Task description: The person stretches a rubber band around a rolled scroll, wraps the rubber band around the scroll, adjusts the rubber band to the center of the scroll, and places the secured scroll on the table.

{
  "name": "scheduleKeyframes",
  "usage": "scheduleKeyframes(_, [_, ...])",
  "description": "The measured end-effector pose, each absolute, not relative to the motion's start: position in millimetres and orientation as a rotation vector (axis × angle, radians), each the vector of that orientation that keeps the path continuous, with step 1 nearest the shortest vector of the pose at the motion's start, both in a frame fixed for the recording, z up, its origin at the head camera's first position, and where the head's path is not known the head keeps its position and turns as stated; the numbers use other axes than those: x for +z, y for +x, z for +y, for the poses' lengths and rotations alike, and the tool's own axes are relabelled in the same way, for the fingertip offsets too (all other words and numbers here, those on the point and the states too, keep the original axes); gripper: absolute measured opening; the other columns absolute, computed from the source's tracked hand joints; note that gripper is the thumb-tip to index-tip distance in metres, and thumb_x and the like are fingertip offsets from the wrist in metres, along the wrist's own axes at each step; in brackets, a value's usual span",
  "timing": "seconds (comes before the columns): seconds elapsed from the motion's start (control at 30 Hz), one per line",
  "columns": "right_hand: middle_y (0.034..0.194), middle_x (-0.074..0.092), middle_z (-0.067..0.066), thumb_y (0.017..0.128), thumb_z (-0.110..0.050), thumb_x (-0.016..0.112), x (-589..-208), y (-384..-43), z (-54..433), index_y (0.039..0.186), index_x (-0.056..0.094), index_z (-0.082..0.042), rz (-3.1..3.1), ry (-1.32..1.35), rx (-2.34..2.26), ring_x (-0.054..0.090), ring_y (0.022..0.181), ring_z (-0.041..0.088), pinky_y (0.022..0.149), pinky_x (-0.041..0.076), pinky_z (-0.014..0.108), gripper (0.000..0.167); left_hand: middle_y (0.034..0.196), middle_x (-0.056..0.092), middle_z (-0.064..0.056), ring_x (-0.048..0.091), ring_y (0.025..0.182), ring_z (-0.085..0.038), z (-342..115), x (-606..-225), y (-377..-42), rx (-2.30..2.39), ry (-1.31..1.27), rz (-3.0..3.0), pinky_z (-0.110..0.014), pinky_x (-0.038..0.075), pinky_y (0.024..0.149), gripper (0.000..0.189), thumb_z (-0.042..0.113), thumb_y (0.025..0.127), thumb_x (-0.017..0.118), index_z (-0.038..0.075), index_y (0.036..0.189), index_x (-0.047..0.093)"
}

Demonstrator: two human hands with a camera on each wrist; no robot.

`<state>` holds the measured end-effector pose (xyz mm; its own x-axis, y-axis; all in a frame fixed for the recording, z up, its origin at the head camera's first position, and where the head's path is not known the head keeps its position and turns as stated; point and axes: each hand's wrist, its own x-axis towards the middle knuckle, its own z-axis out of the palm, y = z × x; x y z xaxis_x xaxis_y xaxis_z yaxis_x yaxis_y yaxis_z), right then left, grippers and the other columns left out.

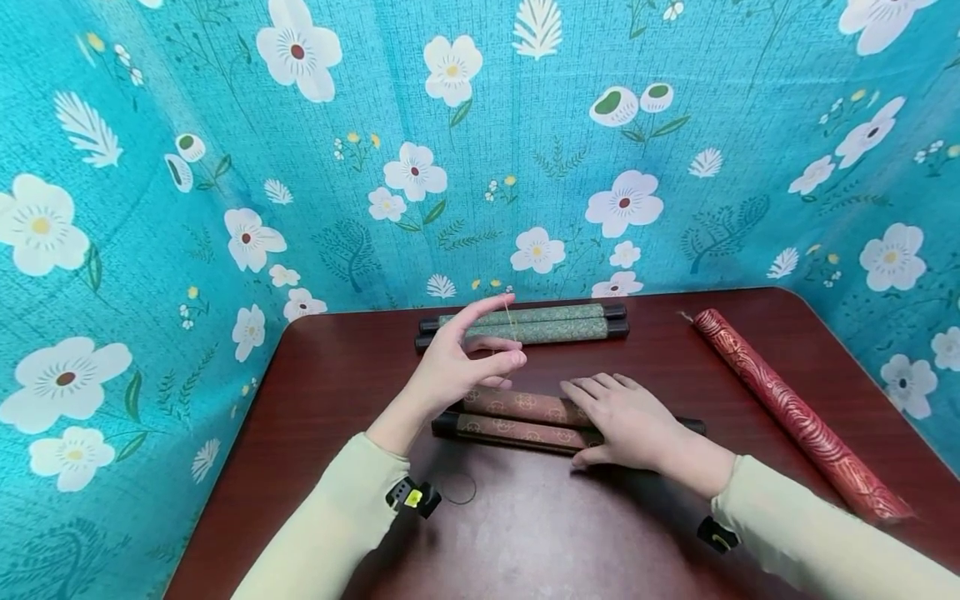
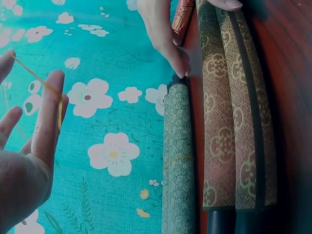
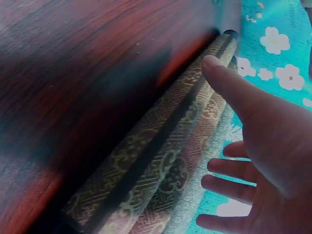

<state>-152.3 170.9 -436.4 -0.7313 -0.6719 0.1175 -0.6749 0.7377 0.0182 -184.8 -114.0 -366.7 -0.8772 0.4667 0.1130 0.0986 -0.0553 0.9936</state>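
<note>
A thin yellowish rubber band (image 1: 512, 321) is stretched across the spread fingers of my left hand (image 1: 457, 358), raised above the left part of two brown patterned scrolls (image 1: 517, 417). In the left wrist view the rubber band (image 2: 34, 75) runs taut between fingertips. The scrolls lie side by side, with dark rod ends. My right hand (image 1: 633, 421) lies over their right part, its thumb at the near side. In the right wrist view the thumb overlaps the near brown scroll (image 3: 151, 141), which has a dark strip along it, and the other fingers extend fairly straight.
Two green scrolls (image 1: 555, 323) with black ends lie together at the table's back edge, a yellow band round one. A red patterned scroll (image 1: 795, 408) lies diagonally on the right. A thin ring (image 1: 459, 489) is on the table (image 1: 525, 533) near the left wrist. Floral cloth hangs behind.
</note>
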Motion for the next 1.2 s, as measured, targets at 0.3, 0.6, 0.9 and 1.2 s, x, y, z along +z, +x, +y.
scheduleKeyframes(0.3, [0.138, 0.067, 0.017, 0.071, -0.071, 0.089, -448, -152, 178, 0.148, 0.058, 0.002, -2.836, 1.054, -0.048, 0.066, 0.120, 0.038, 0.101, 0.054, 0.057, 0.110, 0.136, 0.068, -0.010, 0.073, 0.116, -0.029, -121, -369, -186, 1.980, 0.553, 2.034, -0.059, 0.064, 0.082, 0.073, 0.014, 0.093, 0.084, 0.043, 0.153, 0.054])
scheduleKeyframes(0.6, [0.127, 0.071, 0.016, 0.072, -0.068, 0.090, -456, -153, 181, 0.146, 0.059, 0.000, -2.872, 1.050, -0.079, 0.070, 0.112, 0.036, 0.099, 0.056, 0.057, 0.105, 0.123, 0.074, -0.018, 0.074, 0.113, -0.031, -125, -374, -184, 1.946, 0.529, 2.058, -0.057, 0.065, 0.082, 0.074, 0.016, 0.092, 0.086, 0.043, 0.154, 0.054])
scheduleKeyframes(0.9, [0.112, 0.074, 0.011, 0.079, -0.058, 0.089, -457, -155, 183, 0.139, 0.067, -0.003, -2.775, 1.104, -0.096, 0.074, 0.101, 0.031, 0.096, 0.059, 0.053, 0.084, 0.125, 0.073, -0.017, 0.074, 0.114, -0.026, -132, -381, -182, 1.917, 0.516, 2.117, -0.063, 0.063, 0.084, 0.077, 0.017, 0.090, 0.088, 0.045, 0.153, 0.054])
scheduleKeyframes(1.2, [0.110, 0.074, 0.011, 0.076, -0.047, 0.092, -459, -160, 191, 0.135, 0.070, -0.004, -2.715, 1.113, 0.022, 0.073, 0.097, 0.030, 0.064, 0.061, 0.045, 0.076, 0.144, 0.063, -0.003, 0.073, 0.113, -0.029, -140, -389, -181, 1.891, 0.526, 2.207, -0.066, 0.062, 0.080, 0.075, 0.020, 0.090, 0.089, 0.046, 0.152, 0.055])
